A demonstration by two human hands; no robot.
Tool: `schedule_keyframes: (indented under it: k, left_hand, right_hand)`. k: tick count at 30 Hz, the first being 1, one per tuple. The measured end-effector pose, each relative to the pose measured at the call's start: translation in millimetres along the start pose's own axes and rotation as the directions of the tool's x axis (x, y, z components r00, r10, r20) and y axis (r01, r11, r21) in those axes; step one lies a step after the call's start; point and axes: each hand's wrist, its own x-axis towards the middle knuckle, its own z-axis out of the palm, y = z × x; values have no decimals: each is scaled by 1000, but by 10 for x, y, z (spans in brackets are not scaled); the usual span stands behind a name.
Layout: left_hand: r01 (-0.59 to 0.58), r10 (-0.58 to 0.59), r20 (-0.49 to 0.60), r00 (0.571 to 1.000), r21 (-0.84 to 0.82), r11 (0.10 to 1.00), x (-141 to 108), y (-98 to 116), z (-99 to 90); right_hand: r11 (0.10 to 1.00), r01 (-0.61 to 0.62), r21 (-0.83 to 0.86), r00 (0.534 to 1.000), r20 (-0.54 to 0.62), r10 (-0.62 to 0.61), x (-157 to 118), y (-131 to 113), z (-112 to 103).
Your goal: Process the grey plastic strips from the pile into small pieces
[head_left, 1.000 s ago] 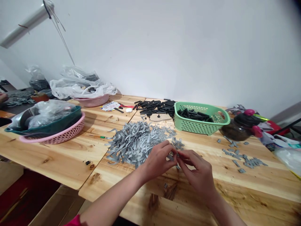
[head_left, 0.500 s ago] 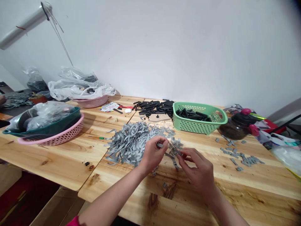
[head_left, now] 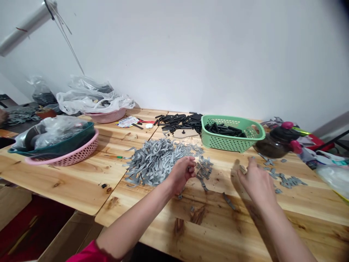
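Now the hands have come apart. The left hand [head_left: 182, 175] sits curled nearly shut just beside the right edge of the pile, its fingers folded toward the thumb; whether a small piece is pinched inside is hidden. The right hand [head_left: 256, 183] has swung out to the right and is open, its fingers loosely spread and slanting up the table, with nothing visible in its grip. Its fingertips [head_left: 251, 162] hang near a few stray bits. Between the hands lies a small patch of short grey pieces [head_left: 204, 170], flat and notched, and a loose grey strip [head_left: 228, 201] rests alone on the bare wood below them. To the left spreads the heap of grey strips [head_left: 152, 162], matte, ribbon-like and tangled in curls. Farther right, a looser scatter of short grey pieces [head_left: 285, 179] lies on the pale, knotty pine of the table [head_left: 196, 233]. Beyond, black tubes [head_left: 177, 122] lie in a rough spill, and more fill a green plastic basket [head_left: 231, 144] with a perforated wall. A dark glass teapot [head_left: 276, 147] with pink fittings stands beside the basket. At far left, a pink perforated basket [head_left: 64, 159] carries a dark green tray [head_left: 51, 147] and crumpled plastic bags.
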Motion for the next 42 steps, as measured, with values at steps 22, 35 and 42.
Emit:
schedule_keyframes:
  k: [22,35,42]
  left_hand:
    - [-48,-4,111,994,452,891,-152,-164,85]
    - [-114,105,47,993,236,965,-141,-110,63]
    - [-159,184,-70,980,267,951,-130,-99,70]
  right_hand:
    - [187,-197,962,937,241,-253,-274,-495,-12]
    - [2,-211,978,913,198,-357,-418,-532,75]
    - [-7,-436,900,860,414,-298,-467,-632,86]
